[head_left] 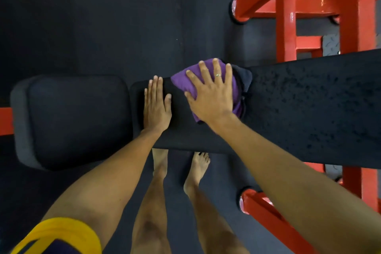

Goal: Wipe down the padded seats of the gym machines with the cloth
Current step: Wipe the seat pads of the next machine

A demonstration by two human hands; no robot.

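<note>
Pressing down flat on the purple cloth [236,90] is the right hand [210,94], fingers spread wide and straight, nothing curled, so the palm pins the cloth rather than clutching it. A ring [218,75] shows on one of those fingers. The cloth sits bunched on top of the long pad [309,107], towards the pad's narrow left end and close to its far edge, with purple showing past the fingertips and beside the wrist. A scrap of darker fabric [245,77] pokes out on the cloth's right side; whether it belongs to the cloth is hard to say. Left of the cloth, on the same long pad near its end, the left hand [157,106] lies flat, fingers straight and together, holding nothing, just resting on the padding. The long pad's right stretch looks speckled with darker marks. Just beyond the long pad's left end, with a thin gap between, sits a smaller seat cushion [76,119]. Behind and under the long pad's right part stands the red frame [288,16]. Beneath the long pad's near edge two bare feet [198,163] stand on the dark floor [103,16].
</note>
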